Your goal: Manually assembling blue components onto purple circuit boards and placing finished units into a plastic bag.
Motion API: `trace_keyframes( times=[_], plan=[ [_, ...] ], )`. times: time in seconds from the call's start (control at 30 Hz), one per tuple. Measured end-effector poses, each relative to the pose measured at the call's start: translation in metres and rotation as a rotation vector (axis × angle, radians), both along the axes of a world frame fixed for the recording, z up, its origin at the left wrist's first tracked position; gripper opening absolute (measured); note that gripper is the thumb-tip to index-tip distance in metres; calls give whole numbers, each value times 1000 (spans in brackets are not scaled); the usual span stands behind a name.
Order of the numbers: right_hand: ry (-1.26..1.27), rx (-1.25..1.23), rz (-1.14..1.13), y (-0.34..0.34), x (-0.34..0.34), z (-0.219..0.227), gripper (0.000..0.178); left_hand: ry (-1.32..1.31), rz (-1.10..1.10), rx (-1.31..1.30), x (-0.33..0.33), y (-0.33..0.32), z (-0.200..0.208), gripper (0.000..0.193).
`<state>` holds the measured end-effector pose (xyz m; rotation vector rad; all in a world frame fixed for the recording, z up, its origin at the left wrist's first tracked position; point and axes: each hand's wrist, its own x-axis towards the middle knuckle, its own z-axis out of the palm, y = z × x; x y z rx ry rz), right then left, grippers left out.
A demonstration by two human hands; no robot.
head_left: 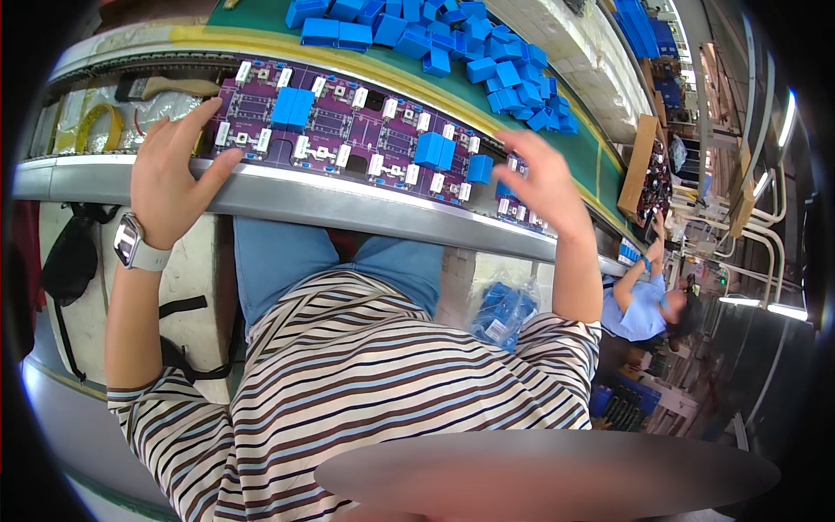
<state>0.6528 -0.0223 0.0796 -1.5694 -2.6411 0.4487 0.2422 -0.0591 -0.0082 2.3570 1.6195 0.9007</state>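
A long purple circuit board point(339, 122) with white connectors lies on the rail track in front of me. Blue rectangular blocks stand on it: a pair near its left end point(293, 109), another pair right of the middle point(433, 151), and a block point(479, 169) at its right end. My left hand point(174, 161) is open at the board's left end, fingers spread, fingertips at its edge. Over the right end hangs my right hand point(548, 178), thumb and forefinger apart. Beneath it a second purple board point(515, 209) shows in part, with something blue by the thumb.
Many loose blue blocks point(426, 35) are heaped on the green surface point(252, 17) beyond the track. A brush point(178, 85) and a yellow tape roll point(100, 129) lie at the left. A metal rail point(348, 196) runs along the near side. Another person point(644, 300) works farther right.
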Motion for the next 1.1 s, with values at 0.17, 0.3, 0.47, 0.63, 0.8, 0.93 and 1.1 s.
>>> trace_keyframes(
  times=[0.17,0.3,0.47,0.63,0.8,0.93,1.1],
  plan=[
    [-195,504,31,47,15,-22,42,-25,-43,-83,12,-2,8,55],
    [-274,684,65,56,-15,-38,38,-7,-86,-128,2,-2,12,60],
    [-279,775,5,58,-28,-44,35,17,-114,-150,0,-3,17,62],
    [-84,534,-179,55,-47,-43,31,31,-148,-143,1,-3,19,65],
    [-36,505,-156,49,-28,-41,30,45,-179,-104,44,-15,12,66],
    [-15,502,-113,47,-22,-40,34,58,-163,-82,66,-21,6,65],
    [4,508,-12,39,-17,-32,38,56,-144,-69,78,-26,3,65]
  ],
)
